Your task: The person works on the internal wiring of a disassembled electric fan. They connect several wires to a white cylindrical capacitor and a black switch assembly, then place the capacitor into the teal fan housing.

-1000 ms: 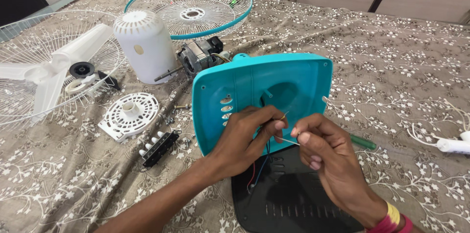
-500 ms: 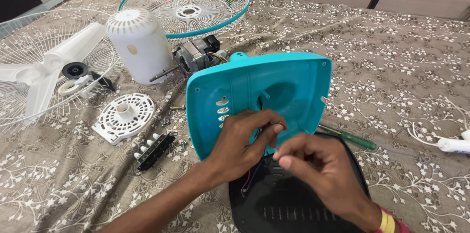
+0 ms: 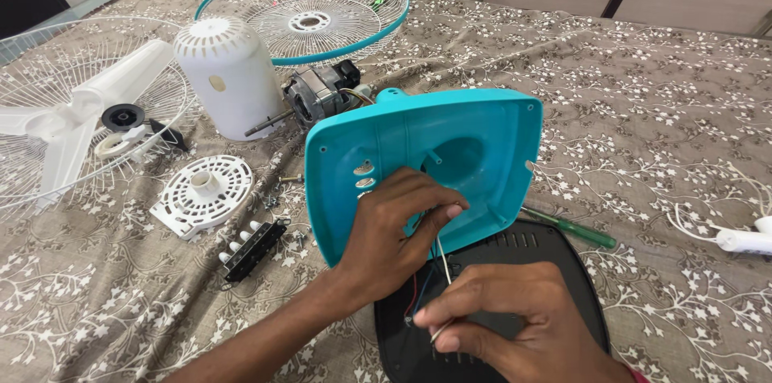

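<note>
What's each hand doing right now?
Left hand: closed on the teal cover, propping it upright.
Right hand: pinched shut on a thin white wire over the black base.

No packages, signs or screens are showing anywhere around the hands; the one possible label, a small pale oval patch on the white motor cover (image 3: 230,77), is sitting well up-left of them

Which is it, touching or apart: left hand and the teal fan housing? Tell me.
Touching. The head view shows the left hand resting against the teal housing, fingers curled over its inner face.
</note>
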